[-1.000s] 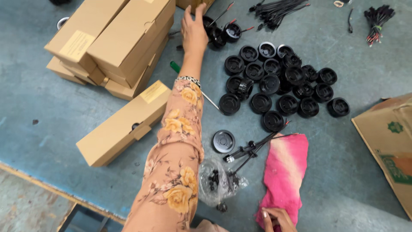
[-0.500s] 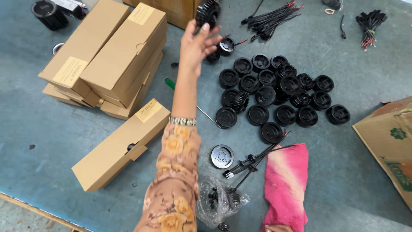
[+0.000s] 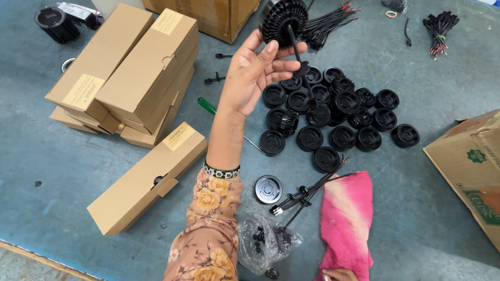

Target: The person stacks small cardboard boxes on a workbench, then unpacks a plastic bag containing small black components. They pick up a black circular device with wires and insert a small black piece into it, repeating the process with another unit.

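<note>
Black finned round plastic housing (image 3: 284, 21) up in the left hand (image 3: 255, 70), fingertips pinching its rim!
Its thin black cable (image 3: 302, 62) dangles past the fingers (image 3: 271, 52). Just below them sits the cluster of black round plastic caps (image 3: 333, 117) on the grey-blue floor (image 3: 396, 208); brown cardboard boxes (image 3: 130, 78) lie left of the wrist. Right hand (image 3: 338, 275) barely peeks in, touching the pink cloth (image 3: 346, 224); grip unclear.

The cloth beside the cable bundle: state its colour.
Bright pink fading to a pale cream streak, seen in the head view: cloth, cable bundle.
</note>
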